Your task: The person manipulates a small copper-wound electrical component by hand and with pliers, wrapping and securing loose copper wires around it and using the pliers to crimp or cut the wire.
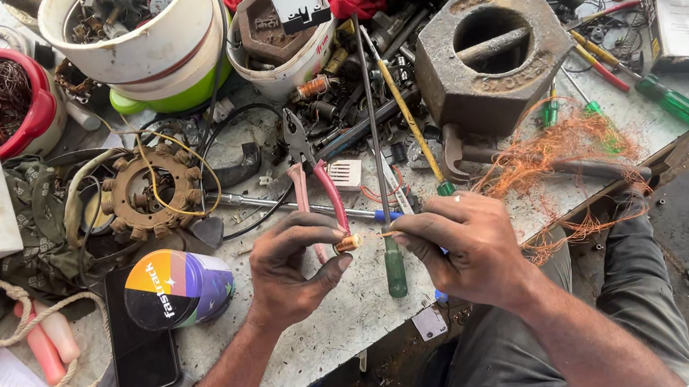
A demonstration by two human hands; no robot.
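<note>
At the centre of the frame, a small copper coil (348, 243) is pinched in the left hand (287, 270) while its wire end is gripped by the right hand (459, 244), unwinding apparently underway, steady pulling being needed.

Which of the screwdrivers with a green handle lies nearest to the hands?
The upright one directly between both hands; the other green-handled screwdriver lies far right.

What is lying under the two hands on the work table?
A green-handled screwdriver and pink-handled pliers lie under the left hand and right hand. The hands cover their middle parts.
</note>
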